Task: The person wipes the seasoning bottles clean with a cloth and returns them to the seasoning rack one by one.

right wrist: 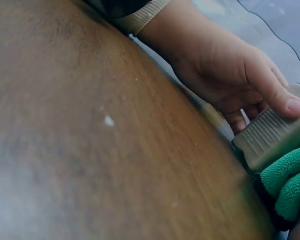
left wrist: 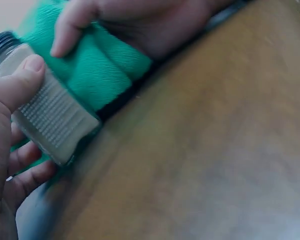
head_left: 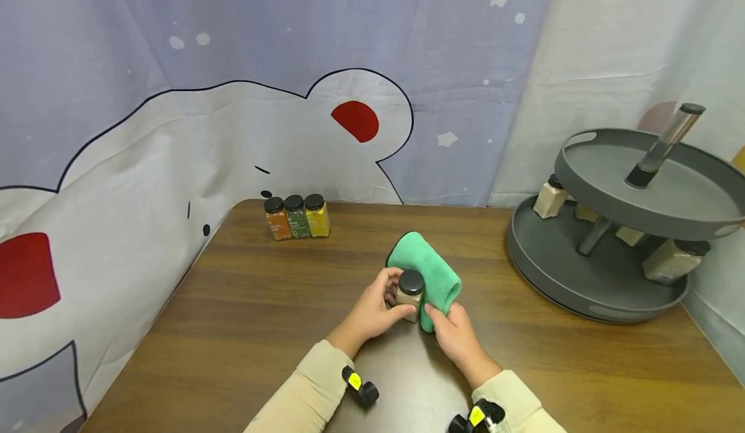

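A spice jar (head_left: 409,300) with a black lid and pale contents is gripped in my left hand (head_left: 376,309), thumb on one face and fingers around the other side. In the left wrist view, printed text covers the face of the jar (left wrist: 55,112). My right hand (head_left: 456,336) holds a folded green cloth (head_left: 427,268) with dark edging, thumb on top. The cloth lies against the jar's right side. In the right wrist view, my left thumb presses the jar (right wrist: 270,135) beside the cloth (right wrist: 290,175); the right hand is mostly out of that view.
Three jars with orange, green and yellow labels (head_left: 298,220) stand in a row at the table's back left. On the right, a grey two-tier round rack (head_left: 593,284) carries several pale jars on its lower tier. A patterned curtain (head_left: 279,26) hangs behind the wooden table (head_left: 262,310).
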Demonstrator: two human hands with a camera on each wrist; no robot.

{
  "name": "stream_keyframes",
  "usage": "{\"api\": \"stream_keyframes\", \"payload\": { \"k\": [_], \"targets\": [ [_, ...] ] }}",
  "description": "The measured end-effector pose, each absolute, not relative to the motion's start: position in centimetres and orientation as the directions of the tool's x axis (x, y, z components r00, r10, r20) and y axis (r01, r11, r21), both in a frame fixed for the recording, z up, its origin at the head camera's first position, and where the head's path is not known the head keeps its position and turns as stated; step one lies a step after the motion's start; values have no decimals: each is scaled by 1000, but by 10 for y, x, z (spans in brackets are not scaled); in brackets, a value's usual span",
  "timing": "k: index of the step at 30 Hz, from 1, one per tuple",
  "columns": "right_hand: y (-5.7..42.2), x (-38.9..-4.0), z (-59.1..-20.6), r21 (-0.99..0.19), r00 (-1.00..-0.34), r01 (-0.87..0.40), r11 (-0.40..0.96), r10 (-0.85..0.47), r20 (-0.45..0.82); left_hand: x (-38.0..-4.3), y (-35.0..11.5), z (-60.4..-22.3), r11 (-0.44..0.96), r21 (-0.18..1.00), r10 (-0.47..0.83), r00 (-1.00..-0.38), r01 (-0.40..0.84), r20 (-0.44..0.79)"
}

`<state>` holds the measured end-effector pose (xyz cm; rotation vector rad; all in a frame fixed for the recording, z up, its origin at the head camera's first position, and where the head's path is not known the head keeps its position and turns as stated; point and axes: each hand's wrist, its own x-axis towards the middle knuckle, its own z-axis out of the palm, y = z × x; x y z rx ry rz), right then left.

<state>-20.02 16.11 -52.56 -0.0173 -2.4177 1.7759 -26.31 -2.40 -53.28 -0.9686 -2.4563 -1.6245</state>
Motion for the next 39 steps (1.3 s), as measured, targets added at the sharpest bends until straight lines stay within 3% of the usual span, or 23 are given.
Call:
{"api": "stream_keyframes", "payload": {
  "k": [5,7,10,14,18,23,28,31,34,36,39],
  "targets": [
    [163,-199,-525,-974,-972,-78,211,200,121,-261,-19,-532,390,692,369,-791,608,488],
    [163,-199,-525,-992,-960,-77,99,263,101,-259,-18,-531,353,728,264,-809,587,525],
    [165,-199,-524,-985,-953,-102,-137,296,57,-254,-15,-527,156,817,100,-832,555,546],
    [169,-201,-524,-910,-987,-85,-406,161,20,-250,-8,-523,-91,817,42,-818,569,574],
    [172,-201,-525,-862,-999,43,-506,-29,-33,-248,-3,-523,-100,782,158,-766,616,623],
    [172,-205,-526,-835,-993,113,-538,-44,-107,-246,-5,-517,17,693,227,-677,721,700],
    [173,-207,-526,-838,-988,140,-528,-13,-157,-249,-8,-512,131,595,98,-608,793,788],
    [175,-205,-525,-820,-982,120,-559,57,-183,-257,-16,-514,248,628,-12,-646,738,764],
    [175,-205,-522,-849,-967,-3,-528,218,-132,-263,-26,-507,396,670,-57,-712,627,700],
    [171,-204,-520,-907,-939,-95,-411,341,-56,-263,-31,-500,488,665,-27,-751,566,660],
    [165,-200,-519,-966,-911,-233,-116,373,175,-259,-32,-487,597,593,106,-786,540,609]
  ]
}}
